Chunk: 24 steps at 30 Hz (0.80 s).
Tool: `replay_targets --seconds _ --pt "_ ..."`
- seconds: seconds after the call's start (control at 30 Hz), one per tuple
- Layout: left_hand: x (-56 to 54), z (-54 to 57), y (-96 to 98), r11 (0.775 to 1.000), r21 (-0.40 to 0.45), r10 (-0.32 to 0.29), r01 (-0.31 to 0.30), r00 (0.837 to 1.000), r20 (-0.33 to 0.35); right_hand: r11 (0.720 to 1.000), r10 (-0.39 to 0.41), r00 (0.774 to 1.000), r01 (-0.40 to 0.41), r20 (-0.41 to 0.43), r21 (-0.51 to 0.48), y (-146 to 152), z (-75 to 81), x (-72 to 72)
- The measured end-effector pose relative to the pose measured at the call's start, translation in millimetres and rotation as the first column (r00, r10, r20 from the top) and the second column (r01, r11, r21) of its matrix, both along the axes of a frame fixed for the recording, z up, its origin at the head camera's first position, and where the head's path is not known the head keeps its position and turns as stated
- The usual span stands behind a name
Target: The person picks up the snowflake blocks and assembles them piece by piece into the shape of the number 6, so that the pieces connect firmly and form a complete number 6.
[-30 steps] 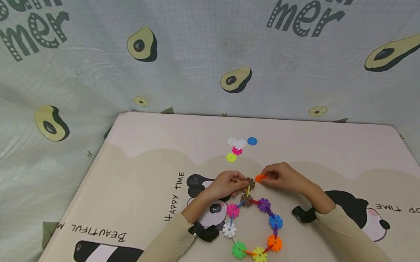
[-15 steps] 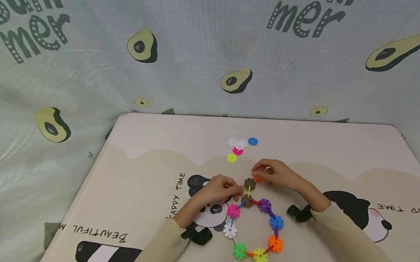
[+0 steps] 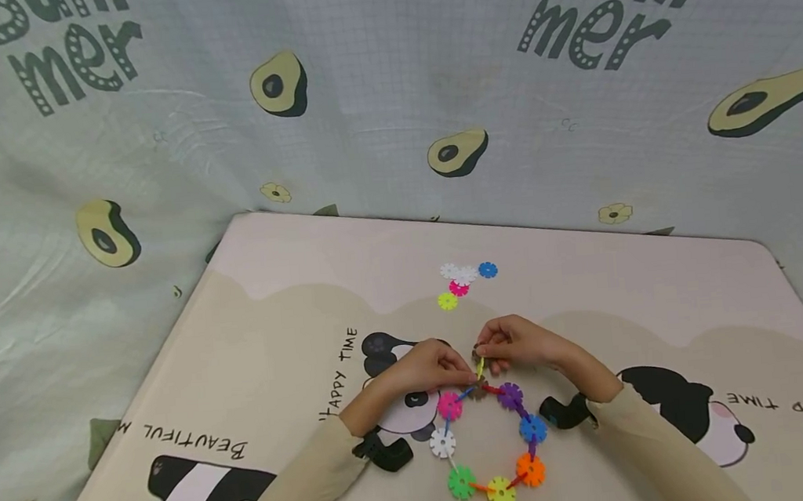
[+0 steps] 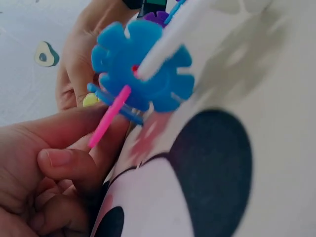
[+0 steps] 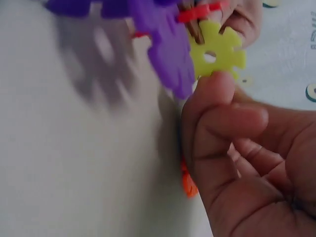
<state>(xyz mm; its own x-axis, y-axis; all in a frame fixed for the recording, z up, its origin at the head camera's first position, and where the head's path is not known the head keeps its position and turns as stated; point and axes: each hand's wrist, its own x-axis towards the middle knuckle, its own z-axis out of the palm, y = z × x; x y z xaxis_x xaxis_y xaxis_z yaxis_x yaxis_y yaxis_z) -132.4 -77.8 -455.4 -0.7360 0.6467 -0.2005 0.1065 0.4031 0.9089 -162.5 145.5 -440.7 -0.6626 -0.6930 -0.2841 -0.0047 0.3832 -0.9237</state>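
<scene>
A ring of notched interlocking discs lies in the head view, among them a pink disc [image 3: 450,405] and a purple disc [image 3: 510,396]. At its top, my left hand [image 3: 428,370] pinches the lower brown disc [image 3: 479,391], partly covered by the fingertips. A yellow disc [image 5: 217,52] stands edge-on above it, joining an upper brown disc [image 3: 477,352]. My right hand [image 3: 522,342] pinches that upper disc, whose grip is hidden in the right wrist view. An orange disc [image 5: 189,182] lies under my right hand. Close to the left wrist camera is a blue disc [image 4: 143,64].
Beyond the hands lie several loose discs, including a blue one [image 3: 488,270], a pink one [image 3: 459,288] and a yellow one [image 3: 448,301]. A panda-printed cover [image 3: 294,322] spreads over the table, with an avocado-print curtain [image 3: 362,112] behind.
My right hand has let go of the orange disc and taken hold of the upper brown disc. My left hand released that disc and moved down to the lower brown one.
</scene>
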Motion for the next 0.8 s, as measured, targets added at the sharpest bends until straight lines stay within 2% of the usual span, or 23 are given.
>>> replay_targets --seconds 0.23,0.5,0.63,0.8 --pt "0.5 -0.2 0.4 1.000 0.012 0.021 -0.021 1.000 0.009 0.996 -0.083 0.996 0.082 -0.031 -0.027 -0.9 -3.7 5.7" --pt "0.1 -0.1 -0.2 0.999 0.012 0.038 -0.039 0.999 0.015 0.990 -0.140 0.979 0.142 -0.148 0.005 -2.7 -1.4 8.6" --pt "0.3 -0.9 0.0 0.999 0.015 0.037 -0.038 0.999 0.014 0.986 -0.161 0.977 0.165 -0.142 0.023 -2.9 -1.0 8.9" --pt "0.1 0.1 -0.4 0.999 0.022 0.043 -0.044 0.999 0.025 0.971 -0.234 0.968 0.238 -0.085 0.033 -4.3 -0.3 8.6"
